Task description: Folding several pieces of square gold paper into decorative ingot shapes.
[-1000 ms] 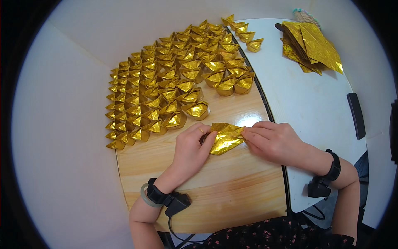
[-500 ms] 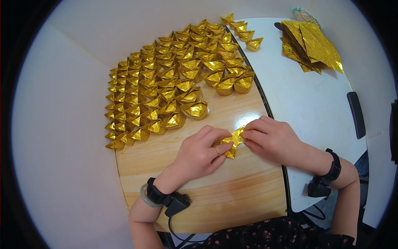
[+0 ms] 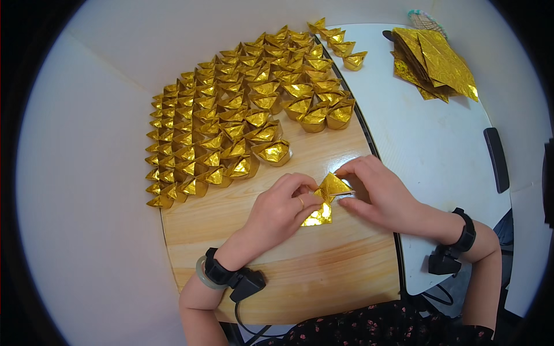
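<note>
A partly folded sheet of gold foil paper (image 3: pixel 318 217) rests on the wood-patterned board in front of me. My left hand (image 3: pixel 278 206) pinches it near its middle with thumb and fingertips, hiding part of the folds. One flap stands up at the upper right, its point facing right. Around that point my right hand (image 3: pixel 382 193) is curved, thumb below and fingers above, with a gap between them. Behind the hands stand many finished gold paper ingots (image 3: pixel 234 124) in close rows.
Several more ingots (image 3: pixel 354 60) stand on the white table (image 3: pixel 415 150) past the board's dark edge. A stack of flat gold foil sheets (image 3: pixel 444 63) lies at the far right, near a black bar-shaped object (image 3: pixel 496 160). Pale walls rise at left and back.
My right hand's fingers have spread and moved slightly right, off the paper. The paper has opened out and shows a wider flap and a broader lower part. My left hand has barely moved.
</note>
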A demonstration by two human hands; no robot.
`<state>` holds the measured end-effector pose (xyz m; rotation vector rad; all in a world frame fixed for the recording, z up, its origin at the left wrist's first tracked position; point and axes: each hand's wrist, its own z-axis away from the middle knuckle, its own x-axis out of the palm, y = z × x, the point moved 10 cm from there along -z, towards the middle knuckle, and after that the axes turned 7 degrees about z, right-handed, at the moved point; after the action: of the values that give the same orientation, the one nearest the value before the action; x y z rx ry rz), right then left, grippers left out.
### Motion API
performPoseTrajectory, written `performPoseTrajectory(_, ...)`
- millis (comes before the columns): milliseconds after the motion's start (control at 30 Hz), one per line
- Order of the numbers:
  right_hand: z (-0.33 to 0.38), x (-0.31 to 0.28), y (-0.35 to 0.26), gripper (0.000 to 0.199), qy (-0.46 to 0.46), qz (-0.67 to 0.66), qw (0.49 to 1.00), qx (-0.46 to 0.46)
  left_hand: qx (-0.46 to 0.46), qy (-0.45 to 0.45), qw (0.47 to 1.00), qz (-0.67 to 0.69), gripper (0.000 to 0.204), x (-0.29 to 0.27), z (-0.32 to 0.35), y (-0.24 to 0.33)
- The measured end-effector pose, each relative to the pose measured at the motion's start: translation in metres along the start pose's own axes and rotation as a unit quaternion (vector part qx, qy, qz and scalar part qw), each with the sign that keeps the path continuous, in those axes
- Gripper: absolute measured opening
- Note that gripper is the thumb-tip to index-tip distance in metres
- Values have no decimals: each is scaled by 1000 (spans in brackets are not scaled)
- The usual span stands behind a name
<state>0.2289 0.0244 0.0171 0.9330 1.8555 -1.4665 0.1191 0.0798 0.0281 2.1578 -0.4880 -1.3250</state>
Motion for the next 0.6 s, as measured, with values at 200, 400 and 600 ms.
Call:
performPoseTrajectory(200, 0, 26, -2, 47, -99, -295, 949, 56, -95, 46, 993, 50, 28, -9, -1, -7)
performPoseTrajectory(400, 3, 21, -14, 46, -89, -229, 969, 19, -51, 51, 994, 82, 28, -13, 3, -2)
performPoseTrajectory(600, 3, -17, -35, 35, 63, -42, 986, -149, 18, 103, 977, 187, 29, -25, 2, 5)
